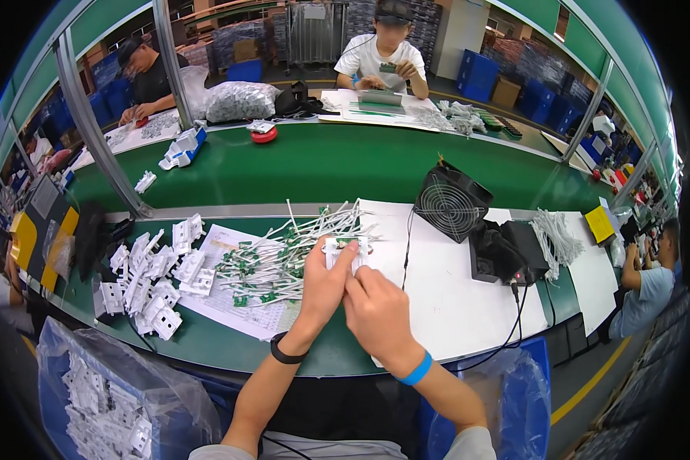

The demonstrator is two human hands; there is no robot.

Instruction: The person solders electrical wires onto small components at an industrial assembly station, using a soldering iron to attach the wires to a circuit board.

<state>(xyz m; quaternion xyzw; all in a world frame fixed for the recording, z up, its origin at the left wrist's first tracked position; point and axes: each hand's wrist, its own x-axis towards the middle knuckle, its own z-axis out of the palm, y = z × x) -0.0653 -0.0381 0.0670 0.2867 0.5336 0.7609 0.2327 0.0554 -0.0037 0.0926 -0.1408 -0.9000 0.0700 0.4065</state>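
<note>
My left hand (323,280) is closed around a small white plastic housing (333,251), with its thumb pressed on the top. A bit of green shows at the housing's far edge. My right hand (381,310) is curled, its fingertips pinched against the near right side of the housing; whatever lies between them is hidden. Just left of my hands lies a tangle of small green circuit boards with white wires (262,270), partly on a printed paper sheet (241,328). Farther left, several white plastic housings (159,264) are heaped on the green bench.
A black fan (451,201) and a black power box (525,249) with cables stand on white board (445,314) to the right. Beyond them lies a bundle of white wires (556,239). Lined bins (54,368) flank me below the bench. A green conveyor (307,165) runs behind; co-workers sit around.
</note>
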